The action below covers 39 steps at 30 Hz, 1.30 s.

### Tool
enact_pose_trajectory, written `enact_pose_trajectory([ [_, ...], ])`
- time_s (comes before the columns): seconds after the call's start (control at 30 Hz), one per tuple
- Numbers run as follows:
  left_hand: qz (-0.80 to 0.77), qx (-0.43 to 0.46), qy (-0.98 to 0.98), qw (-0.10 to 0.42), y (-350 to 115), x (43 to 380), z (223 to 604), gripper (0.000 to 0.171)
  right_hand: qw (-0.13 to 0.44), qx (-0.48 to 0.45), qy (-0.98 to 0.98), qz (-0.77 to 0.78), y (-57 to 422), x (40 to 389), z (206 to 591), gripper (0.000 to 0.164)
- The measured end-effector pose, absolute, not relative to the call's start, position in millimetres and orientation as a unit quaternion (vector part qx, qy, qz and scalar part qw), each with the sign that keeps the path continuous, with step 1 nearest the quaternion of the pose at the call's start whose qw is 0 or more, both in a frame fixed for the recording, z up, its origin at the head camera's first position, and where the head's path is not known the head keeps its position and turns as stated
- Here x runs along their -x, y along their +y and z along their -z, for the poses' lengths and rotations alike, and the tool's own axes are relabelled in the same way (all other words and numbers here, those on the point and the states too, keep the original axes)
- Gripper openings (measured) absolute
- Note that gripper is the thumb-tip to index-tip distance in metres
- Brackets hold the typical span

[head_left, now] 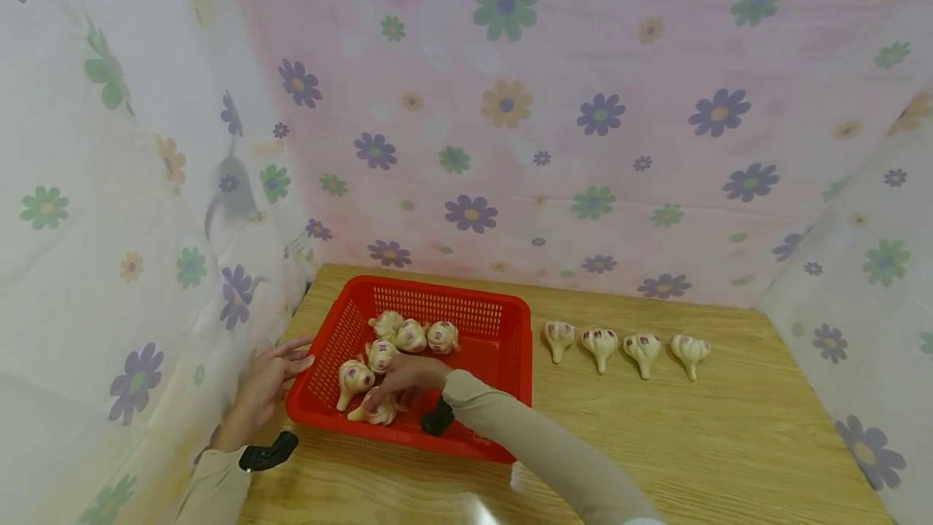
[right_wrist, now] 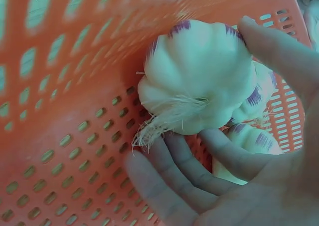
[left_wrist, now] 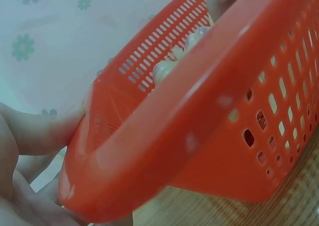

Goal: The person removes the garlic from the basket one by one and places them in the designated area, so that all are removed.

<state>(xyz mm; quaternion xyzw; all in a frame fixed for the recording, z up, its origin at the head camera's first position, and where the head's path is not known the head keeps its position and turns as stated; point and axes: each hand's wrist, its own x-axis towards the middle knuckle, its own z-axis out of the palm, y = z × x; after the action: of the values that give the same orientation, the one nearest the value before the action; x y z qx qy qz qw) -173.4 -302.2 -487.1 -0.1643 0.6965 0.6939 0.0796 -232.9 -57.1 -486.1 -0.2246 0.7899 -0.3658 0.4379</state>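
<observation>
A red plastic basket [head_left: 437, 289] with slotted walls stands on the table, holding several garlic bulbs [head_left: 411, 336] gathered toward its left side. My left hand [head_left: 273, 375] grips the basket's left rim, the thumb on top and other fingers below it in the left wrist view. Inside the basket, my right hand [head_left: 411, 377] holds one garlic bulb [right_wrist: 199, 76] near the front left corner. The thumb touches one side of this bulb while the other fingers curl under it, and its stringy roots face the right wrist camera. Other bulbs lie just behind it.
To the right of the basket, several garlic bulbs [head_left: 601, 344] lie in a row on the wooden table [head_left: 656, 444], stems toward the front. Flower-patterned cloth [head_left: 554, 185] hangs behind the table and on both sides.
</observation>
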Motion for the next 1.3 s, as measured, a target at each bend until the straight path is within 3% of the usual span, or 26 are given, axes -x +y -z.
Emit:
enact_pose_trajectory([
  [0.13,-0.689,0.169,0.7,0.08,-300.9,173.2,486.2,0.055,0.432,0.24,0.781,0.382,-52.2,234.5,487.9,0.049],
  [0.33,-0.685,0.173,0.703,0.082,-300.0,172.6,485.8,0.055,0.445,0.248,0.754,0.415,-43.6,238.4,484.7,0.042],
  [0.5,-0.682,0.165,0.707,0.086,-300.6,172.0,486.6,0.055,0.424,0.22,0.764,0.434,-34.2,239.8,484.9,0.026],
  [0.87,-0.685,0.151,0.707,0.089,-301.7,169.1,485.2,0.056,0.399,0.206,0.775,0.445,-17.2,243.2,482.1,0.036],
  [1.3,-0.678,0.17,0.709,0.089,-300.7,170.3,486.9,0.057,0.348,0.224,0.764,0.496,0.4,243.9,480.7,0.036],
])
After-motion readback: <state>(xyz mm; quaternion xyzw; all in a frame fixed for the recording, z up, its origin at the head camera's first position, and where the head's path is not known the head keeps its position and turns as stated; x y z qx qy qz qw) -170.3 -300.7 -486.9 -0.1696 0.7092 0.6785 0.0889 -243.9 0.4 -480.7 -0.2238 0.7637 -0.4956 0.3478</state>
